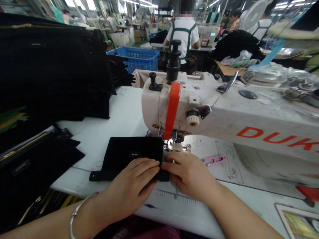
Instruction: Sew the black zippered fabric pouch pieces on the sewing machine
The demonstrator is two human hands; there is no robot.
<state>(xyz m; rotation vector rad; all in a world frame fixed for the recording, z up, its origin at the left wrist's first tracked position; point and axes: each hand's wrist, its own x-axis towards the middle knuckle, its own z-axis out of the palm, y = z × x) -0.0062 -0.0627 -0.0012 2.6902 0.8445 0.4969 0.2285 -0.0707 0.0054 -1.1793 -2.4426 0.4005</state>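
Note:
A black fabric piece (129, 152) with a small label lies flat on the white table under the needle of a cream sewing machine (224, 113). My left hand (132, 179) rests on the fabric's near edge, fingers stretched out flat, a ring on one finger and a bangle at the wrist. My right hand (189, 174) lies just right of it beside the presser foot (171, 144), fingers pressed together on the fabric's right edge. The fingertips of both hands almost touch.
A tall pile of black fabric (54, 66) fills the left. More black pieces with gold zips (32, 156) lie at the near left. Pink thread snips (214, 160) lie right of the needle. A blue basket (137, 58) and a seated person (184, 33) are behind.

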